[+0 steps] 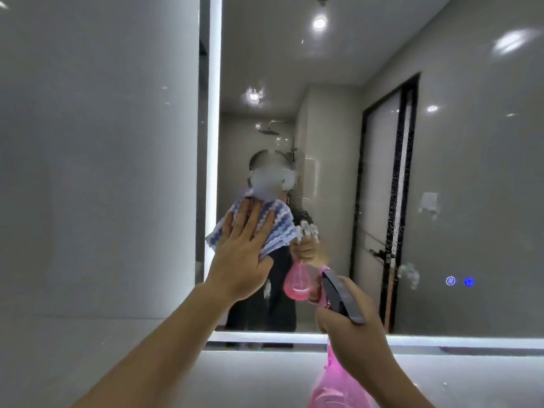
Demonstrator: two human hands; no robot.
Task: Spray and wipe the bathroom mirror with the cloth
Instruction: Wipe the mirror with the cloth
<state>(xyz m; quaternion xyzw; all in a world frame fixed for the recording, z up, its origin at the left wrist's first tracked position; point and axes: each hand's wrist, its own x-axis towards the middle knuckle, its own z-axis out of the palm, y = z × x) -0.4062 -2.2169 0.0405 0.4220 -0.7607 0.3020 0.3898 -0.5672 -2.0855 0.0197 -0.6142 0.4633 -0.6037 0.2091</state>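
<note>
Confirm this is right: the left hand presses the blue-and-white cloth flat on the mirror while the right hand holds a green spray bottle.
Not quite. The head view shows the spray bottle in the right hand is pink, not green. The rest holds: the left hand presses the blue-and-white cloth flat on the mirror.

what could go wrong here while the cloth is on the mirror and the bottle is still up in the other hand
1. The left hand presses the cloth with a flat palm only; it may slip down the mirror.
2. The right hand aims the spray bottle close to the glass, so a squeeze might wet the lit touch buttons.
3. Droplets by the door reflection could dry streaky.
</note>
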